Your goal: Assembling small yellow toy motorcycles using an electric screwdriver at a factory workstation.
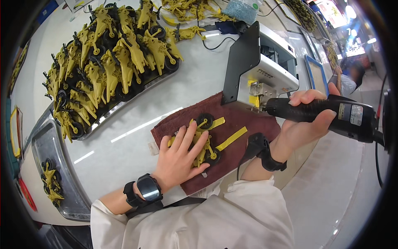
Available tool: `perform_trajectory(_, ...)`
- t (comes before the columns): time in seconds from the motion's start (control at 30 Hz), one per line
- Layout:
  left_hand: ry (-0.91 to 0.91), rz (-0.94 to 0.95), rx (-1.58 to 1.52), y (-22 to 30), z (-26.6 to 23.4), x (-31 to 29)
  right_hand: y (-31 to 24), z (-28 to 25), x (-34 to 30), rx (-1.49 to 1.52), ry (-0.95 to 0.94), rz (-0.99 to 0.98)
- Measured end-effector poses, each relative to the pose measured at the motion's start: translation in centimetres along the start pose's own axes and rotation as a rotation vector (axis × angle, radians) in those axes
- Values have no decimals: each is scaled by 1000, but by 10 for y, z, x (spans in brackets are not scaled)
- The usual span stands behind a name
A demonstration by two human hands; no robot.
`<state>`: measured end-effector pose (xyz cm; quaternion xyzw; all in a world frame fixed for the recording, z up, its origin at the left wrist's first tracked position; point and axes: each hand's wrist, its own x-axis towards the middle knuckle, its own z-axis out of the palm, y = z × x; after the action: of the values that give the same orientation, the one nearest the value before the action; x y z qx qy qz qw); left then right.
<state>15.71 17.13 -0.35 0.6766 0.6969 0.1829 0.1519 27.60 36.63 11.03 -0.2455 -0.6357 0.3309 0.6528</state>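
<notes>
My left hand [178, 147] lies with spread fingers over a yellow toy motorcycle [200, 154] with black wheels, partly hidden under the palm. The toy rests on a dark red cloth [174, 120], beside a strip of yellow tape [231, 138]. My right hand [309, 124] is wrapped round a black electric screwdriver [338, 118], held nearly level. Its tip points left, at the metal outlet [262, 92] of a grey and black screw feeder [269, 70]; I cannot tell whether they touch.
A metal tray [110, 118] heaped with yellow toy motorcycles stands at the far left. Another grey tray [76, 174] at the near left carries a few. Behind are yellow parts [186, 10] and a bag of blue pellets [241, 10]. A blue-edged frame [316, 74] and a person [350, 79] appear at right.
</notes>
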Motion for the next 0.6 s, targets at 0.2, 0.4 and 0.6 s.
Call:
perform_trajectory(0.2, -2, -33, -59, -1, -1, 7, -22, -5, -29, -19, -36, 63)
perform_trajectory(0.4, -22, 148, -17, -12, -3, -3, -36, -4, -55, 605, -306, 15)
perform_trajectory(0.6, -23, 171, -84, -20, -4, -3, -22, 9, -67, 609, -414, 184)
